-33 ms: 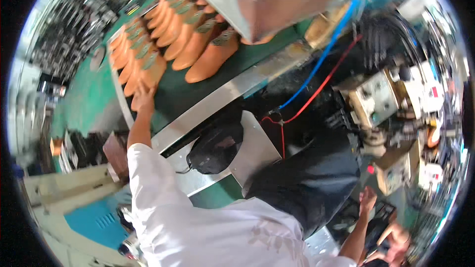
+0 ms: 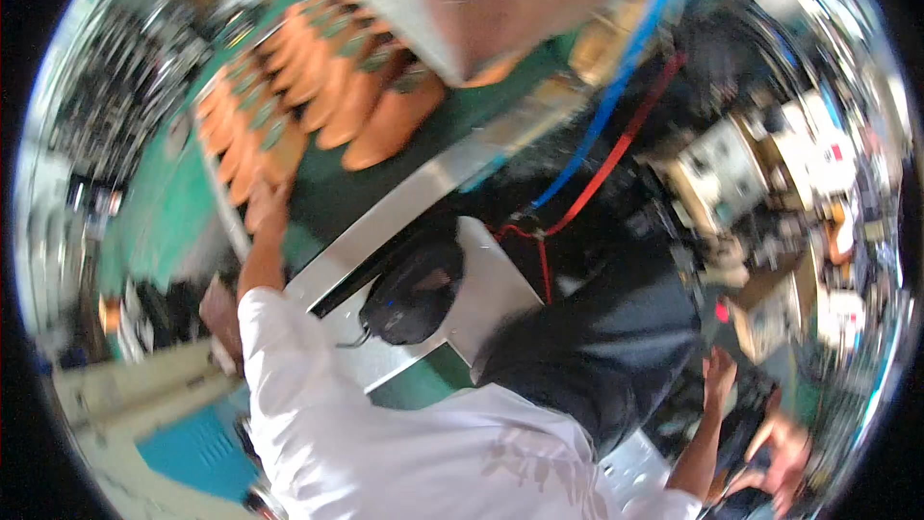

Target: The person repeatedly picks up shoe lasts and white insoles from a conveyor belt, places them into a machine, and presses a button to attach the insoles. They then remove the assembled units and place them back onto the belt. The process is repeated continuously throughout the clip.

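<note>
Head view, from where I stand. Item: left-row shoe form [image 2: 285,148], orange-brown, at the near end of its row on the green bench [image 2: 332,181]. Left hand [image 2: 267,200]: at that form's lower end, apparently touching; whether the fingers close on it, cannot tell. Change: the whole scene has slid slightly left and blurred; hand and form keep their relation, so the head probably moved and the handling looks little advanced. Adjacent: right-row shoe form [image 2: 393,127], apart from the hand. Beyond: metal rail [image 2: 438,174], blue hose [image 2: 626,67]. Right hand [image 2: 718,380]: well apart, low, fingers loosely bent; contents, if any, cannot tell.
</note>
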The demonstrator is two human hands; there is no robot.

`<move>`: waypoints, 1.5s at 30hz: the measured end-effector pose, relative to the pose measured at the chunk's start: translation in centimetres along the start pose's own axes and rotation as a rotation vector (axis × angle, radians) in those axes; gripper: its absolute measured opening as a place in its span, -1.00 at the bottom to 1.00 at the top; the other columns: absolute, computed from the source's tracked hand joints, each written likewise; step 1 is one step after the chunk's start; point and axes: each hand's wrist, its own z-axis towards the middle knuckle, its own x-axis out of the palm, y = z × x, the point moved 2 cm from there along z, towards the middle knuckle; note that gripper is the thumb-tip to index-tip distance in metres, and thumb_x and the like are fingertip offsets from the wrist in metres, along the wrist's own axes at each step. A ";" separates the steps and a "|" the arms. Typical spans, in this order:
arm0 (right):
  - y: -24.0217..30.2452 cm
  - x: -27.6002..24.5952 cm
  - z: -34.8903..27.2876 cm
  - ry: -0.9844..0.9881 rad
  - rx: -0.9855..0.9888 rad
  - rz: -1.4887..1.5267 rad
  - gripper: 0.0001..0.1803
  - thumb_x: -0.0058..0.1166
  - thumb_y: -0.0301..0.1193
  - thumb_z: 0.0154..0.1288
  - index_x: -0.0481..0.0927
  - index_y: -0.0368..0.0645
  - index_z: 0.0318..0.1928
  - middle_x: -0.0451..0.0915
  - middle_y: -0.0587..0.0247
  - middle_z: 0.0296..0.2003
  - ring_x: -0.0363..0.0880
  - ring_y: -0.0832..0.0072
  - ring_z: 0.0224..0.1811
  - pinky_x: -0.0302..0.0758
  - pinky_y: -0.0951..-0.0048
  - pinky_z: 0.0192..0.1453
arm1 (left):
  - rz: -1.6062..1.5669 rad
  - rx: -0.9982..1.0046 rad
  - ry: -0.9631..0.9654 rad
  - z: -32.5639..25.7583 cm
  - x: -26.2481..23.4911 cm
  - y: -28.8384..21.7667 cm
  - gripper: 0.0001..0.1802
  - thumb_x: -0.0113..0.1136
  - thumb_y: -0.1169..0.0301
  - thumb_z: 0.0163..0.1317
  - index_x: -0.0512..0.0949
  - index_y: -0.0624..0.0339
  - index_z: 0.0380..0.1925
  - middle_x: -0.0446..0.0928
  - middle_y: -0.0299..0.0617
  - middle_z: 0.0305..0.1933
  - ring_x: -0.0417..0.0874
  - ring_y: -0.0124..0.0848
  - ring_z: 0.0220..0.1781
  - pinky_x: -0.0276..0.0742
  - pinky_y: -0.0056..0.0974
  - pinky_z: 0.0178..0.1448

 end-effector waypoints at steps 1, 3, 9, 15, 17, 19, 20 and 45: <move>-0.5 0.4 0.5 0.073 -0.131 0.002 -0.68 0.03 -0.41 0.70 0.63 -0.45 0.17 0.65 0.01 0.15 0.67 0.27 0.22 0.65 0.27 0.30 | 0.111 0.148 -0.106 1.3 2.2 2.5 -0.33 -0.04 0.23 0.66 0.16 -0.19 0.71 0.07 0.05 0.76 0.27 0.03 0.70 0.43 -0.02 0.61; -4.5 0.5 -1.5 0.010 -0.157 0.199 -0.58 0.05 -0.40 0.67 0.61 -0.48 0.32 0.66 -0.14 0.34 0.67 0.13 0.37 0.59 0.17 0.50 | 0.796 0.657 -0.580 5.9 0.4 6.4 -0.34 -0.16 0.07 0.75 0.21 0.12 0.69 0.37 0.00 0.65 0.42 -0.03 0.60 0.38 0.02 0.62; -1.1 -8.9 -14.3 -0.499 -0.305 -0.506 -0.68 0.22 -0.36 0.51 0.80 -0.21 0.15 0.81 -0.17 -0.06 0.85 0.00 -0.06 0.72 0.14 0.08 | -0.352 0.455 -0.321 3.1 -16.3 -17.7 -0.60 -0.06 0.11 0.71 0.37 0.19 0.25 0.43 -0.10 0.15 0.46 -0.20 0.11 0.40 -0.08 0.18; -15.9 -16.0 -40.6 -1.028 0.339 -0.449 -0.68 0.19 -0.36 0.51 0.81 -0.19 0.14 0.85 -0.09 -0.10 0.88 0.14 0.01 0.74 0.20 0.15 | -0.609 1.096 0.143 -16.4 -30.8 -46.6 -0.62 0.04 0.15 0.68 0.52 0.26 -0.20 0.50 -0.21 -0.36 0.50 -0.37 -0.38 0.43 -0.18 -0.27; -18.6 -13.2 -53.1 -1.021 0.706 -0.564 -0.67 0.18 -0.26 0.51 0.83 -0.21 0.03 0.84 -0.12 -0.13 0.88 0.10 -0.05 0.73 0.18 0.09 | -0.538 1.352 0.356 -27.8 -33.8 -56.2 -0.56 0.07 0.17 0.67 0.57 0.29 -0.35 0.52 -0.25 -0.53 0.51 -0.43 -0.54 0.44 -0.21 -0.42; -22.1 -9.4 -60.2 -0.831 0.965 -0.580 -0.61 0.19 -0.15 0.49 0.84 -0.23 -0.07 0.81 -0.17 -0.16 0.86 0.06 -0.10 0.70 0.12 0.01 | -0.580 1.581 0.440 -36.5 -35.4 -61.5 -0.67 0.16 0.28 0.65 0.59 0.32 -0.27 0.54 -0.22 -0.48 0.50 -0.49 -0.48 0.47 -0.28 -0.37; -24.4 -5.6 -64.8 -0.742 1.037 -0.582 -0.59 0.19 -0.10 0.46 0.85 -0.22 -0.13 0.78 -0.21 -0.18 0.84 -0.01 -0.12 0.68 0.05 -0.04 | -0.538 1.709 0.460 -39.9 -35.4 -63.7 -0.67 0.15 0.29 0.67 0.60 0.35 -0.23 0.57 -0.22 -0.43 0.50 -0.50 -0.46 0.50 -0.29 -0.34; -22.2 22.1 -58.3 -1.179 0.969 0.272 -0.32 0.58 -0.13 0.17 0.71 -0.40 0.13 0.83 0.02 -0.05 0.81 0.22 0.01 0.66 0.19 0.20 | 0.045 2.461 0.441 -60.2 -34.5 -62.7 -0.75 0.23 0.49 0.53 0.70 0.42 0.08 0.73 0.02 -0.11 0.76 -0.15 -0.12 0.62 -0.18 0.02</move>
